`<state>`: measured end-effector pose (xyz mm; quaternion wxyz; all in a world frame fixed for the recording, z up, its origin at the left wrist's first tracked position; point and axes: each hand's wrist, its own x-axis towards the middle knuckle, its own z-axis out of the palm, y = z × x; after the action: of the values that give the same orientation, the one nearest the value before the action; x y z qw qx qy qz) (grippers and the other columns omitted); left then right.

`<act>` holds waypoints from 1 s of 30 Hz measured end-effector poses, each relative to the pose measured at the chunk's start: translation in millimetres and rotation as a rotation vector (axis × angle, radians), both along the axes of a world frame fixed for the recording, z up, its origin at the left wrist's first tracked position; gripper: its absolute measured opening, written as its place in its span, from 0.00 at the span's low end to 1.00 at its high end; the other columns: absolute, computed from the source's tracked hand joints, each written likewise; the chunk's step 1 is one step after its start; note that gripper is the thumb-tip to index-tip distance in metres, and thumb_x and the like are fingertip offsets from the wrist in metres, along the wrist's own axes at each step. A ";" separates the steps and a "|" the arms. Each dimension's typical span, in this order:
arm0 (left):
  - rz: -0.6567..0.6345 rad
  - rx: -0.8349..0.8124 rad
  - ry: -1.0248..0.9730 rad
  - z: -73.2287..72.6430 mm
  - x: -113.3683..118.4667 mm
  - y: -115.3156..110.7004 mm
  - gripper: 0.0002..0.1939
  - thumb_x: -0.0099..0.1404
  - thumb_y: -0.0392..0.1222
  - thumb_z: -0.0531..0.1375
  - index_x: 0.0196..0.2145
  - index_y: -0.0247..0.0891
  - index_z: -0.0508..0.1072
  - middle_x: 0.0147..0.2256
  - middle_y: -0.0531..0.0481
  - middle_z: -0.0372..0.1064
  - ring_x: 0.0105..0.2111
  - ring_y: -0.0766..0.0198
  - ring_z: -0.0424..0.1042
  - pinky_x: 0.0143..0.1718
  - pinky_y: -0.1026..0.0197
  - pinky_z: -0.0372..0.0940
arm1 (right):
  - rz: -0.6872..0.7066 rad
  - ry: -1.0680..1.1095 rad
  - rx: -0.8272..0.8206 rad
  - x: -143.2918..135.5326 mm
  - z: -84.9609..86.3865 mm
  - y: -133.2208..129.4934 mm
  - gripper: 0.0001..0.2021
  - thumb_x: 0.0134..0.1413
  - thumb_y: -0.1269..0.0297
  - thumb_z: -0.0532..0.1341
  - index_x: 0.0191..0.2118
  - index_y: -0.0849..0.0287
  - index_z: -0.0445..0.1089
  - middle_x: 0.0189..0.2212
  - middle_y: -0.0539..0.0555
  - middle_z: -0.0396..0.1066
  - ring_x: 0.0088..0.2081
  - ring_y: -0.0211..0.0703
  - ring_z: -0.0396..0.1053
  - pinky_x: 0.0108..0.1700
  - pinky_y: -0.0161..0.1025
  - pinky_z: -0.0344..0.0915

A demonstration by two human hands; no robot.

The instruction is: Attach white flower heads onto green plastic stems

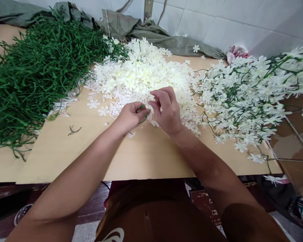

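A green plastic stem (144, 119) is pinched between the thumb and fingers of my left hand (133, 116). Just to its right, my right hand (167, 111) has thumb and forefinger brought close together, over the edge of the white pile. Whatever those fingertips hold is too small to make out. Behind both hands lies a heap of loose white artificial flower heads (143, 72). Thin white stick-like pieces (122, 102) are scattered at the near side of that heap, partly hidden by my hands.
A large mound of green plastic stems (40, 67) covers the left of the table (141, 161). Assembled white flowers on green stems (244, 97) pile up at the right, beside a cardboard box (293, 134). Grey-green cloth (166, 42) runs along the tiled wall.
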<state>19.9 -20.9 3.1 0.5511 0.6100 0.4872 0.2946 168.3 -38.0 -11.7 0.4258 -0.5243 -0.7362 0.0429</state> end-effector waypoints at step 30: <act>-0.033 -0.054 0.012 -4.4 -2.6 2.9 0.08 0.53 0.39 0.60 0.22 0.36 0.64 0.17 0.59 0.53 0.18 0.73 0.51 0.22 0.65 0.47 | -0.004 0.080 0.021 3.2 -20.7 2.8 0.09 0.65 0.63 0.52 0.48 0.55 0.63 0.40 0.56 0.63 0.37 0.41 0.67 0.43 0.43 0.72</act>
<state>17.3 -18.0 -1.2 0.5691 0.6048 0.4881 0.2684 171.5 -35.2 -32.4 0.4603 -0.5193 -0.7179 0.0552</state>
